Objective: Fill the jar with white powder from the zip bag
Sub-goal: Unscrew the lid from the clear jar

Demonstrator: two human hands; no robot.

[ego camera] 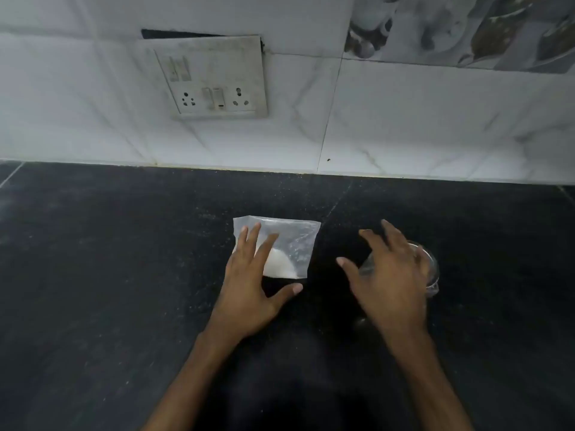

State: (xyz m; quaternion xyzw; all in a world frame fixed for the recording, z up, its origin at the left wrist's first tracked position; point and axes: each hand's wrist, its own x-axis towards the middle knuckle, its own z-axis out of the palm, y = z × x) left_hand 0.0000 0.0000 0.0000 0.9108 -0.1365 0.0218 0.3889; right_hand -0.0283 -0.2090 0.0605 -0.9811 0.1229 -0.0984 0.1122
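On the open dark counter (pixel 93 275), left hand (pixel 249 290) lies flat on zip bag (pixel 295 241); right hand (pixel 389 281) spreads above jar (pixel 433 275).

both hands (pixel 249 293) (pixel 389 281) low — fingers spread

One wide-angle camera is sitting on the person's head, looking forward and down, near enough that the left hand (pixel 249 293) and right hand (pixel 389 278) are filling the lower middle. It is facing the black countertop (pixel 93 275) and, behind it, the tiled wall (pixel 420 126) with its switchboard (pixel 214 79).
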